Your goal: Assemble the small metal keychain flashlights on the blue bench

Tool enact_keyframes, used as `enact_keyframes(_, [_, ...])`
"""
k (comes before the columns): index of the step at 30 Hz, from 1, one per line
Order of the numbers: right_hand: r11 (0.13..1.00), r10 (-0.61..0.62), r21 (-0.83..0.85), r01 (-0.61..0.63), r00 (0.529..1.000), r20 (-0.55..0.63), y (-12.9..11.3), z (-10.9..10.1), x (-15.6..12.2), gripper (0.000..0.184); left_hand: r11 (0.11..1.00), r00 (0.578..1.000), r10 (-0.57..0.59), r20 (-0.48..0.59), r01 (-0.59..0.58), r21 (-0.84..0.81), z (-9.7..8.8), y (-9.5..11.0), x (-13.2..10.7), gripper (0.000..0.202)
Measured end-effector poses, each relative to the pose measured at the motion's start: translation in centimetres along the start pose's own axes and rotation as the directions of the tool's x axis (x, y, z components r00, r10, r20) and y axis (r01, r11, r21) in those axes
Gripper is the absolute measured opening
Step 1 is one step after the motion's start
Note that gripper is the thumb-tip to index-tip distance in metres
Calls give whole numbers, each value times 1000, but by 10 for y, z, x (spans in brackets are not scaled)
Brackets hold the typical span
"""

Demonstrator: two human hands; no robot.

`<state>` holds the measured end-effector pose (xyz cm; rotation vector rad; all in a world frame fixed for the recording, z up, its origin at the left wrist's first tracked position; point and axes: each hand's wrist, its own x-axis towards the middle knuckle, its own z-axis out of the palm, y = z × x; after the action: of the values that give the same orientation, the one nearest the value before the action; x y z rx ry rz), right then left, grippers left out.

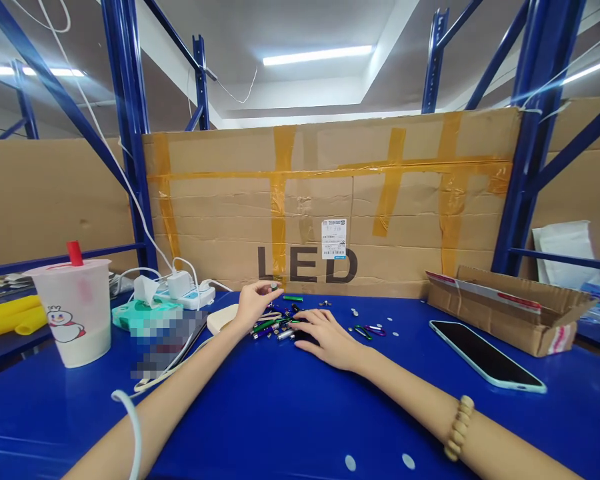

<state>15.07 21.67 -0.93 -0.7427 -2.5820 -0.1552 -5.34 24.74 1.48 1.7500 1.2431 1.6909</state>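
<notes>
On the counter (260, 407), the pile (271, 327) lies between the hands: left hand (253, 303) pinching a grey piece (274, 287); right hand (327, 339) spread, palm down — nearer the silver tube (285, 335), long axis roughly left-right.

Green and silver small parts (285, 335), blue table (260, 407), brown cardboard (220, 217), orange tape (283, 150)

Blue tabletop (260, 407) at six o'clock, taped cardboard panel (220, 210) at the dial's centre, blue posts (125, 80) at ten and two, lit ceiling tube (317, 55) at twelve
</notes>
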Motion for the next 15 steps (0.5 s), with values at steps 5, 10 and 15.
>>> enact_keyframes(5, [998, 47, -36, -46, 998, 34, 4, 3, 4, 20, 997, 992, 0, -125, -10, -77, 2, 8, 1, 35])
enact_keyframes(10, [998, 50, -34, -48, 996, 69, 3, -4, 6, 16, 996, 967, -27, -254, 5, -90, -2, 20, -1, 26])
enact_keyframes(15, [996, 29, -82, -23, 997, 78, 1, -4, 6, 20, 991, 944, -69, -324, 29, -128, -9, 22, -1, 20])
